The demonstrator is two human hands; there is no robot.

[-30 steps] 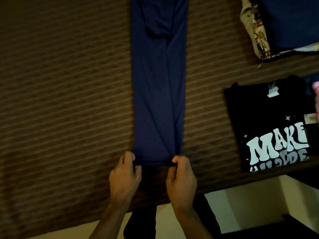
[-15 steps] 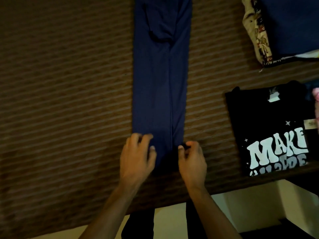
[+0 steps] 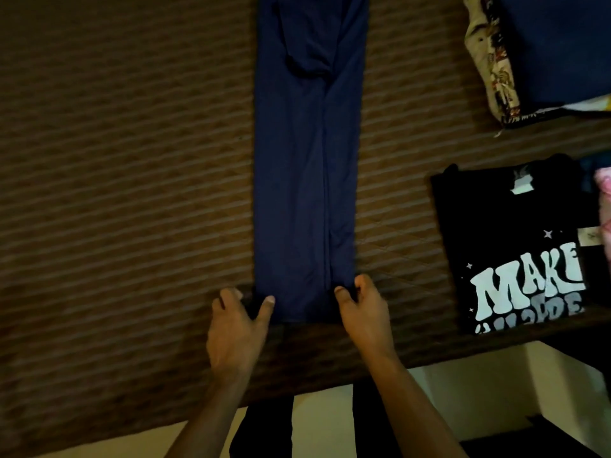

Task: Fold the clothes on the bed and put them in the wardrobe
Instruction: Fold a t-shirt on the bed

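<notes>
A navy blue garment (image 3: 307, 166), folded into a long narrow strip, lies lengthwise on the brown striped bed cover (image 3: 115, 193). My left hand (image 3: 236, 325) pinches its near left corner between thumb and fingers. My right hand (image 3: 362, 309) pinches the near right corner the same way. The strip's far end runs out of the top of the view.
A folded black T-shirt (image 3: 509, 246) with white "MAKE" lettering lies at the right near the bed edge. A patterned cloth with a dark blue item (image 3: 545, 51) sits at the top right. A pink thing (image 3: 603, 200) shows at the right edge. Pale floor (image 3: 324, 424) lies below the bed edge.
Both hands had slid forward over the strip's near end half a second ago; now they are back at its near corners, each pinching one.
</notes>
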